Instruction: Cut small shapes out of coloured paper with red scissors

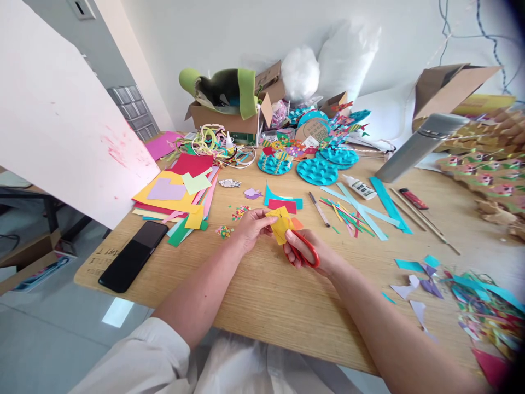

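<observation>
Between the fingers of my left hand is a small piece of yellow paper with drawn lines on it. My right hand grips red-handled scissors; their blades are hidden behind the yellow paper, so I cannot tell whether they cut into it. Just beyond my hands lie a red paper piece, a blue curved paper piece and an orange scrap. Small piles of coloured paper dots sit beside my left hand, with a purple fish-shaped cutout farther back.
A black phone and stacked coloured paper lie left. Right of my hands are a pen, paper strips, a glue bottle and a grey cylinder. Scraps heap at the right edge. Blue discs stand behind.
</observation>
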{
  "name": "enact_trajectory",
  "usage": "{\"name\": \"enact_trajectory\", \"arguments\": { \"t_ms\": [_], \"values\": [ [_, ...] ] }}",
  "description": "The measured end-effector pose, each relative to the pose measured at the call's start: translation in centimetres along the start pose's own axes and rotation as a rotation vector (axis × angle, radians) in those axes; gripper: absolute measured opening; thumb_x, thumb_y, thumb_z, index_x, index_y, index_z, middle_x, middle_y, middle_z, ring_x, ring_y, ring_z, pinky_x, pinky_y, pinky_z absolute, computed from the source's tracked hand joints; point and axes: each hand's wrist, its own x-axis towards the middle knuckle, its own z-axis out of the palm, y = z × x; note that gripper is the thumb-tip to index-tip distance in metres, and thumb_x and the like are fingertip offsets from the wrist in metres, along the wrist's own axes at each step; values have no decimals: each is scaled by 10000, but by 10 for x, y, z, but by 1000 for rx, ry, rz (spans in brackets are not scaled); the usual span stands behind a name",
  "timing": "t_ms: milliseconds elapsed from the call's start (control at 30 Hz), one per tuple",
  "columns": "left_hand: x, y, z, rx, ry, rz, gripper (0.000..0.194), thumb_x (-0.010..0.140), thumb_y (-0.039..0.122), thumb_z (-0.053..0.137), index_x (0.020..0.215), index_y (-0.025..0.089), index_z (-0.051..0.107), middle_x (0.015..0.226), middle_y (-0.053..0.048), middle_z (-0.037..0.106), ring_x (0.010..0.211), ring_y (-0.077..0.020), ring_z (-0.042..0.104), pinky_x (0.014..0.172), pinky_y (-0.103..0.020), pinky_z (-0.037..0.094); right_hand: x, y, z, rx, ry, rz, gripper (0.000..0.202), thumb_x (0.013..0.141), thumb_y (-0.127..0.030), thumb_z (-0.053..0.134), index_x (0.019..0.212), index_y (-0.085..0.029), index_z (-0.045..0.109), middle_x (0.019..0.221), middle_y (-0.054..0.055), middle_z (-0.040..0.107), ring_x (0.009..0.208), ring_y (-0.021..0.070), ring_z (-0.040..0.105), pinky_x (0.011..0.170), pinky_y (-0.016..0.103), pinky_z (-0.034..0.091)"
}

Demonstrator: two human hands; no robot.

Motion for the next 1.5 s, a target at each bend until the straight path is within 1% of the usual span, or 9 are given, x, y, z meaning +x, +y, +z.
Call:
{"name": "enact_trajectory", "arguments": {
  "t_ms": [67,167,233,367,500,700,900,1267,1500],
  "values": [
    [0,0,0,7,9,3,306,530,302,824,658,123,612,608,18,581,488,-41,486,470,-167,371,0,-1,1,-8,15,5,713,626,-855,558,628,-143,556,501,-2,564,369,57,484,363,177,284],
    [-1,0,2,19,1,-12,290,539,279,815,678,125,612,558,40,543,421,-26,429,381,-159,252,0,-2,2,-9,41,14,728,609,-872,547,624,-144,551,492,-3,557,360,56,474,363,180,293],
    [-2,1,3,19,-13,-37,294,545,279,810,701,127,613,550,40,549,389,-32,429,345,-168,213,-1,-2,2,-7,49,22,734,603,-878,541,625,-145,548,490,-4,555,357,55,470,365,181,300],
    [-3,3,4,6,-27,-71,329,541,282,809,756,124,617,574,16,603,396,-71,516,324,-174,261,-2,-2,1,-16,32,18,738,596,-879,547,634,-142,549,499,1,562,363,54,470,369,178,293],
    [-3,3,3,-6,-36,-78,320,551,287,803,734,127,596,554,12,604,400,-88,549,322,-169,293,-3,-3,2,-11,16,8,737,589,-879,554,636,-143,547,502,1,562,367,58,476,371,182,295],
    [-3,1,3,0,-75,-86,312,574,301,792,741,130,592,547,14,606,399,-90,553,331,-166,335,-2,-2,2,-16,11,-34,706,633,-856,552,627,-151,537,488,-8,544,358,58,457,368,190,296],
    [-3,0,2,12,-79,-64,295,614,325,773,749,135,592,575,10,609,418,-94,568,330,-164,338,0,4,-1,-35,2,-52,672,682,-830,544,635,-159,533,495,-9,540,358,62,444,367,198,305],
    [-4,2,5,72,-60,-3,261,640,310,752,702,144,561,534,21,576,406,-86,540,358,-173,368,-1,-1,-2,-134,7,-81,664,675,-820,563,643,-157,538,524,8,557,383,81,478,386,209,320],
    [-4,0,5,56,-68,0,180,675,261,687,707,150,549,534,19,584,411,-84,543,372,-168,380,2,3,-4,-156,-24,-116,581,655,-727,678,622,-171,516,510,-5,552,375,84,476,376,208,310]
  ]
}}
